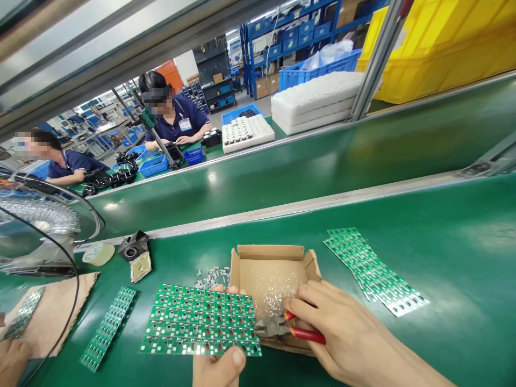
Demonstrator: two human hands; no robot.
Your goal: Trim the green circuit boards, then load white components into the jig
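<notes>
My left hand (220, 368) grips a green circuit board panel (201, 320) from below, thumb over its near edge and fingertips showing at the far edge. The panel carries rows of round holes and small pads. In my right hand (328, 317) is a pair of diagonal cutters (288, 328) with red handles, their jaws at the panel's right edge. Whether the jaws touch the board I cannot tell. Behind the tool sits an open cardboard box (270, 252) holding many tiny clipped metal bits (278, 295).
Stacked board panels (371, 269) lie at right, another panel (108, 328) at left. Small metal parts (212, 278) are heaped beside the box. A soldering stand (135, 247) stands farther back. Another person's hands (14, 357) work at far left over cardboard (68, 306). Two co-workers (173, 118) sit across.
</notes>
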